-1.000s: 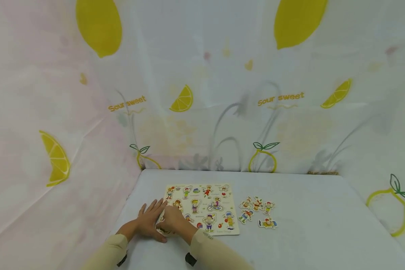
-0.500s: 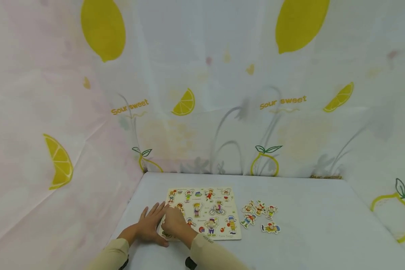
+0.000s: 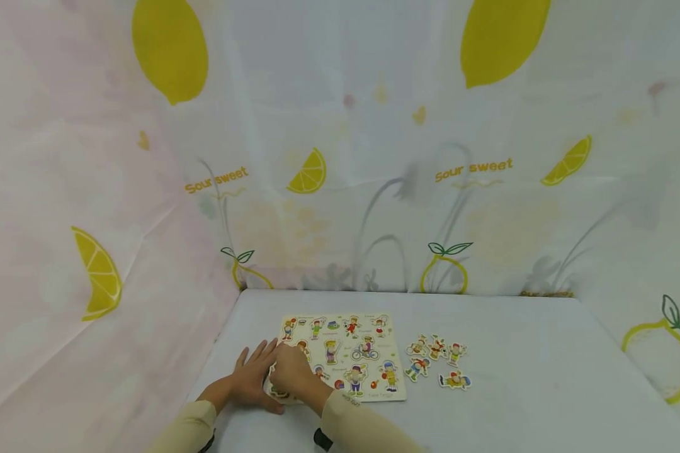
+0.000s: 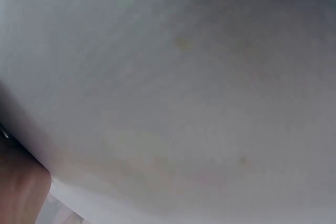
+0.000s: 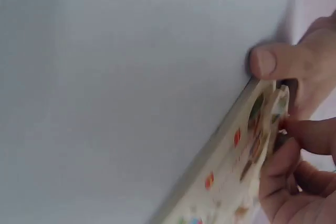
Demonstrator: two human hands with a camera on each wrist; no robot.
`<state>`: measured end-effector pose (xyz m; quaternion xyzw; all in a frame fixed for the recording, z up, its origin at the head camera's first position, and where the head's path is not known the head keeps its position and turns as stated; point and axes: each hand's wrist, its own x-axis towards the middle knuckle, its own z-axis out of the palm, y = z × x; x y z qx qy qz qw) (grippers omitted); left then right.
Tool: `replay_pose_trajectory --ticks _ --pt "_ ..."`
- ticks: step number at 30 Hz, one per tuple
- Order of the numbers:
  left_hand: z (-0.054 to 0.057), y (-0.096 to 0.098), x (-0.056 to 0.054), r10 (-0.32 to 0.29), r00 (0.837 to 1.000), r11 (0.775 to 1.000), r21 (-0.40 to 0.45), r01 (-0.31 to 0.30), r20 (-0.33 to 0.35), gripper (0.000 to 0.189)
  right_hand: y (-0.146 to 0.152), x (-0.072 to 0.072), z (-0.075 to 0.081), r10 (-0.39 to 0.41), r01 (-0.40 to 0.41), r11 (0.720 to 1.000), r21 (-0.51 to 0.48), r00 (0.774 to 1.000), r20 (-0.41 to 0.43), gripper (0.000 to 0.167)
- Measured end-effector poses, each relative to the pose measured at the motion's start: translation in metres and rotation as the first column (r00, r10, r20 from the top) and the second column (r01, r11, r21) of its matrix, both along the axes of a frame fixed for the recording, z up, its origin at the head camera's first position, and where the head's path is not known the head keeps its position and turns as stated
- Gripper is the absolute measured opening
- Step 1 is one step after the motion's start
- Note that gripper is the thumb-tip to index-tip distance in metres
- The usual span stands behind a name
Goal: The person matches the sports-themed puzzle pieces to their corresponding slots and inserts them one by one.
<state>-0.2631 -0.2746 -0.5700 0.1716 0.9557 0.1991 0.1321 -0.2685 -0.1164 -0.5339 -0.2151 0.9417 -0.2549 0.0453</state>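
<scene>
A cream peg puzzle board [image 3: 395,355] printed with sporting children lies on the white table in the head view. At its lower left corner my right hand [image 3: 294,372] pinches a cut-out puzzle piece between thumb and curled fingers. In the right wrist view that puzzle piece [image 5: 278,109] is tilted above a dark recess, with my right hand [image 5: 302,174] holding its small red knob. Along the board's left edge rests my left hand [image 3: 253,377], fingers spread and straight. Its thumb [image 5: 273,61] touches the board's corner. My hands hide part of the board's left side.
Several loose figure pieces [image 3: 437,348] lie to the right of the board, one of them [image 3: 455,380] a little nearer. White table [image 3: 532,371] extends to the right. A lemon-print curtain [image 3: 340,157] encloses the back and sides.
The head view has tilted slightly, so the scene sits a little lower than a second ago. My right hand has turned slightly at the same corner; the left hand stays beside the board.
</scene>
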Motion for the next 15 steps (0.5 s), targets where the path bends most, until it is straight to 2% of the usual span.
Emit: replay_pose_trajectory --ticks 2,6,9,12,15 --pt "-0.001 0.0 0.0 -0.007 1.0 1.0 0.011 0.008 -0.011 0.136 0.001 0.001 -0.002 -0.015 0.016 0.999 0.045 1.0 -0.012 0.024" --pt "-0.008 -0.003 -0.001 -0.014 1.0 1.0 -0.009 0.013 -0.025 0.141 0.002 0.003 -0.006 -0.064 0.062 0.997 0.053 0.998 0.026 0.023" --pt "-0.015 -0.008 -0.003 -0.003 0.999 1.0 -0.024 0.002 -0.048 0.142 -0.001 0.004 -0.007 -0.059 0.057 0.997 0.061 0.998 0.028 0.023" --pt "-0.015 -0.009 -0.005 0.001 0.999 0.999 -0.036 -0.003 -0.055 0.141 -0.003 0.005 -0.008 -0.066 0.063 0.994 0.085 0.997 0.028 0.023" --pt "-0.006 -0.008 -0.003 -0.009 1.0 1.0 -0.019 0.008 -0.029 0.14 -0.004 0.007 -0.008 -0.055 0.054 0.994 0.092 0.998 0.011 0.019"
